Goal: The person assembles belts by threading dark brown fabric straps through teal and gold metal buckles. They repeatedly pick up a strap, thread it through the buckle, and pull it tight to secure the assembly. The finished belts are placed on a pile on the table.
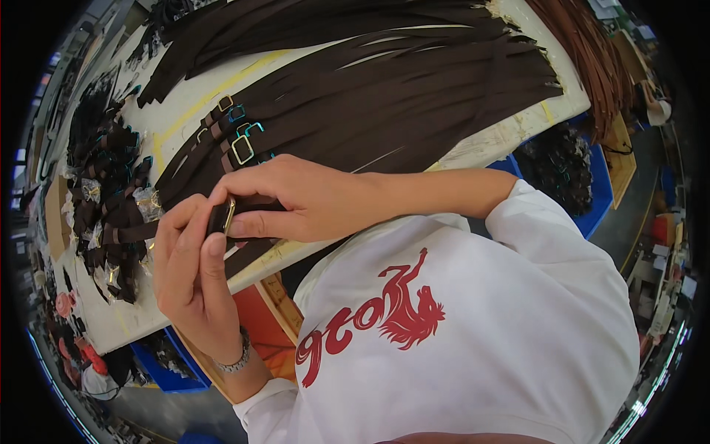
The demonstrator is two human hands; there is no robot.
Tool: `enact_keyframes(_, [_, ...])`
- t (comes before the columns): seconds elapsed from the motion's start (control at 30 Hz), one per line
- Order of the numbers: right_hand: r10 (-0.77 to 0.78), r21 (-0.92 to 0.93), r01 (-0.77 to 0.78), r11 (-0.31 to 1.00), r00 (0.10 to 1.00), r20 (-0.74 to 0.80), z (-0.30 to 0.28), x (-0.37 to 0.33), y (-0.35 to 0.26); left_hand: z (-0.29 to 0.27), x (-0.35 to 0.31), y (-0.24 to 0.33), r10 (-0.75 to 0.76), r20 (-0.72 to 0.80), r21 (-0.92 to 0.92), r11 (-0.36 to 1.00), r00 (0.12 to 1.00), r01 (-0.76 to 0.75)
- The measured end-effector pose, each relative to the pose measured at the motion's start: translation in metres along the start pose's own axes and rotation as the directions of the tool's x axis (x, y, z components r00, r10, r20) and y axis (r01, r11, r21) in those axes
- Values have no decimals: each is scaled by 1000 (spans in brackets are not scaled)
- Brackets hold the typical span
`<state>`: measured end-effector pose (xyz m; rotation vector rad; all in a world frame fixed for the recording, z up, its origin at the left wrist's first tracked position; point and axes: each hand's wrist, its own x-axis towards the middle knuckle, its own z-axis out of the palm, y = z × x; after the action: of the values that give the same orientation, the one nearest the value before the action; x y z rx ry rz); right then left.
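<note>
In front of me, at the table's near edge, a dark brown belt end (217, 219) with a gold-coloured buckle (231, 214) is pinched between both hands. My left hand (191, 270), a metal watch on its wrist, grips it from the left with thumb and fingertips. From the right, my right hand (303, 198) closes thumb and forefinger around the buckle side. Part of the belt is hidden by the fingers. Just beyond the hands lie more belts with gold buckles (242, 150), some with blue edging (236, 113).
Long dark brown straps (414, 96) spread over the white table (299, 253). A tangled heap of belts with wrapped buckles (122, 214) lies left. Reddish-brown straps (584, 59) hang at the far right. Blue bins (603, 189) and an orange-lined wooden crate (281, 309) stand below the table.
</note>
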<state>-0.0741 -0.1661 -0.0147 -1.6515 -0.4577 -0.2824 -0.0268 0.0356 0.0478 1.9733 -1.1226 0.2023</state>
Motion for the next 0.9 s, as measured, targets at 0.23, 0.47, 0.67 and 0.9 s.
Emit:
enact_keyframes(0.23, [-498,-623,380,684,867,-17,-32,46,-15,-20,37,-12,-39,-446,-324,938,894,-120])
enact_keyframes(0.47, [-438,-700,390,598,891,121,-42,-10,-11,3,8,-41,-177,86,-799,576,980,174])
enact_keyframes(0.67, [212,-423,-90,902,945,250,-23,-48,15,-3,-31,-42,-328,304,-635,630,894,447])
enact_keyframes(0.9, [455,-242,-404,882,596,662,-20,-33,9,-18,-46,-35,-429,634,-433,494,644,754])
